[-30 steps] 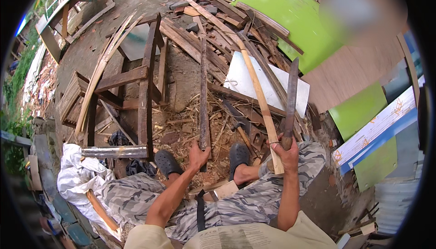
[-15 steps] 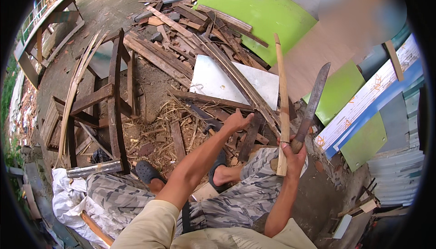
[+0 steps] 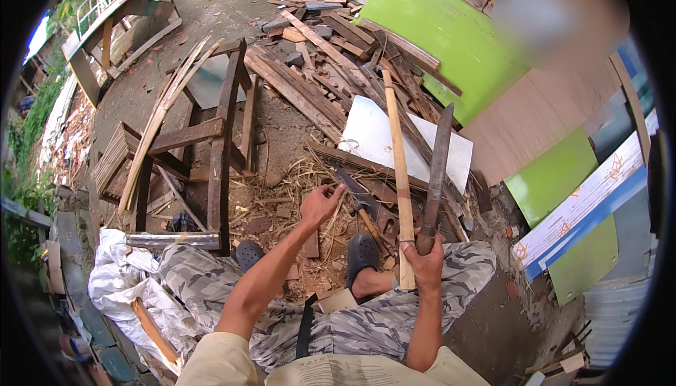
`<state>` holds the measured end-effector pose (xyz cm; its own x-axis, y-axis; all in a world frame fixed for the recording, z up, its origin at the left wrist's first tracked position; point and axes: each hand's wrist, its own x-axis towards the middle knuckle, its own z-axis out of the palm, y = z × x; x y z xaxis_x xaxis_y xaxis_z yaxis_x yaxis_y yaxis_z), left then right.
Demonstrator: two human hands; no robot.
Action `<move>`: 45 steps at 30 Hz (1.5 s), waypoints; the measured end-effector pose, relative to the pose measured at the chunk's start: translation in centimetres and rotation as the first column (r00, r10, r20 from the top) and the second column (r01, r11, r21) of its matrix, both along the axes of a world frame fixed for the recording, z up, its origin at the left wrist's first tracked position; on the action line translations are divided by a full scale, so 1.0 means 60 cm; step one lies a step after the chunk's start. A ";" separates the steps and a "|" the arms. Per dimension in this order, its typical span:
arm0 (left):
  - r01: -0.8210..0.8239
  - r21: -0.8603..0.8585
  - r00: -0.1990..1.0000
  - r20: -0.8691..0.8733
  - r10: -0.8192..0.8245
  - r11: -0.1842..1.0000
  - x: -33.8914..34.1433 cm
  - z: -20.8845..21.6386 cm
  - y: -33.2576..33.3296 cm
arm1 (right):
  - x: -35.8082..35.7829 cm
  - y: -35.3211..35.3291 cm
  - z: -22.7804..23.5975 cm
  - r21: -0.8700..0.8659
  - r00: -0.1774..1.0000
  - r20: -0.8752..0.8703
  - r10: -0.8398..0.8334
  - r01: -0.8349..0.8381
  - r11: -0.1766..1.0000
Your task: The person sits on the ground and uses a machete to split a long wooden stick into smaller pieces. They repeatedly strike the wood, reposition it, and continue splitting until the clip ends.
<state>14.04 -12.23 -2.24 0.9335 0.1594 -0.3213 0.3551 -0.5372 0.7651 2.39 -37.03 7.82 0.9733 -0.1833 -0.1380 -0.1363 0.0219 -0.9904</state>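
Observation:
My right hand [image 3: 424,258] grips two things side by side in front of my right knee: a pale bamboo stick [image 3: 399,168] and a machete [image 3: 438,164] with a long dark blade. Both point up and away from me. My left hand [image 3: 322,204] hovers over the wood shavings [image 3: 292,175], its thumb and fingers pinched together. Whatever lies between those fingertips is too small to make out. Just right of it, a hammer [image 3: 367,223] with a wooden handle lies near my right shoe, beside a dark flat blade [image 3: 355,187].
A dark wooden frame [image 3: 224,140] stands at the left, with long thin strips [image 3: 158,129] leaning on it. Scrap wood [image 3: 345,55] is heaped ahead, by a white board [image 3: 362,133] and a green panel [image 3: 451,27]. A white sack [image 3: 116,266] lies by my left knee.
The view has swung, shifting the surroundings rightward. My left hand has drawn back from the wood pieces toward the shavings. The machete and stick now stand closer to parallel in my right hand.

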 end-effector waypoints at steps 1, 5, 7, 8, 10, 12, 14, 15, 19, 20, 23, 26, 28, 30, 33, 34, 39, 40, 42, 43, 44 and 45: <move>-0.001 0.035 1.000 -0.026 0.002 0.999 -0.001 0.004 0.035 | 0.003 0.020 -0.001 0.041 0.999 -0.011 0.045 -0.044 0.998; -0.123 -0.044 0.992 -0.016 0.122 0.991 -0.012 0.030 0.151 | 0.011 0.098 -0.005 0.122 0.972 -0.078 0.220 -0.210 0.970; -0.246 -0.292 0.963 -0.184 0.198 0.924 -0.014 0.053 0.179 | 0.010 0.133 -0.019 0.099 0.958 -0.066 0.279 -0.272 0.957; -0.292 -0.397 0.949 -0.233 0.212 0.870 -0.015 0.067 0.187 | 0.007 0.146 -0.022 0.045 0.943 -0.078 0.323 -0.320 0.946; -0.365 -0.527 0.922 -0.317 0.221 0.767 -0.009 0.066 0.221 | -0.002 0.177 -0.047 0.000 0.910 -0.065 0.408 -0.409 0.912; -0.441 -0.477 0.884 -0.376 0.278 0.760 0.011 0.074 0.230 | -0.011 0.199 -0.054 -0.061 0.869 -0.116 0.480 -0.489 0.870; -0.509 -0.497 0.855 -0.391 0.342 0.703 0.035 0.101 0.236 | -0.010 0.220 -0.067 -0.180 0.844 -0.071 0.532 -0.536 0.825; -0.500 -0.566 0.865 -0.364 0.345 0.656 0.050 0.102 0.246 | -0.010 0.222 -0.071 -0.183 0.834 -0.081 0.545 -0.550 0.815; -0.481 -0.648 0.873 -0.289 0.393 0.591 0.100 0.156 0.248 | -0.003 0.236 -0.063 -0.231 0.811 -0.078 0.580 -0.581 0.780; -0.490 -0.634 0.863 -0.258 0.433 0.598 0.109 0.174 0.232 | 0.000 0.236 -0.061 -0.271 0.815 -0.083 0.574 -0.572 0.774; -0.625 -0.522 0.742 -0.168 0.649 0.580 0.163 0.137 0.288 | -0.002 0.259 -0.066 -0.294 0.815 -0.056 0.576 -0.565 0.771; -0.674 -0.424 0.690 -0.071 0.720 0.605 0.176 0.190 0.235 | 0.004 0.244 -0.079 -0.265 0.897 0.014 0.441 -0.422 0.867; -0.621 -0.526 0.684 0.000 0.730 0.581 0.159 0.200 0.249 | 0.006 0.243 -0.070 -0.307 0.934 -0.008 0.358 -0.344 0.888; -0.579 -0.579 0.671 0.060 0.739 0.574 0.149 0.213 0.231 | 0.013 0.221 -0.067 -0.370 0.970 0.005 0.243 -0.224 0.902; -0.474 -0.632 0.649 0.220 0.728 0.613 0.118 0.187 0.223 | 0.024 0.198 -0.088 -0.378 0.993 0.078 0.094 -0.058 0.924; -0.467 -0.620 0.674 0.212 0.708 0.630 0.095 0.196 0.204 | 0.027 0.188 -0.091 -0.338 0.995 0.088 0.039 -0.007 0.941; -0.304 -0.514 0.617 0.535 0.577 0.802 0.025 0.138 0.156 | 0.019 0.146 -0.109 -0.342 0.995 0.020 -0.102 0.103 0.934; -0.311 -0.476 0.554 0.612 0.564 0.822 0.008 0.130 0.156 | 0.018 0.151 -0.092 -0.273 0.995 0.006 -0.100 0.097 0.957; -0.328 -0.412 0.551 0.648 0.526 0.850 -0.012 0.086 0.161 | 0.018 0.152 -0.080 -0.304 0.995 -0.016 -0.094 0.084 0.949; -0.322 -0.431 0.542 0.646 0.538 0.843 -0.021 0.069 0.158 | 0.017 0.152 -0.078 -0.321 0.996 -0.028 -0.089 0.076 0.944; -0.315 -0.452 0.533 0.644 0.549 0.835 -0.026 0.058 0.152 | 0.018 0.151 -0.080 -0.332 0.996 -0.034 -0.081 0.066 0.941; -0.309 -0.471 0.524 0.641 0.561 0.826 -0.028 0.048 0.148 | 0.019 0.150 -0.084 -0.343 0.997 -0.040 -0.072 0.055 0.938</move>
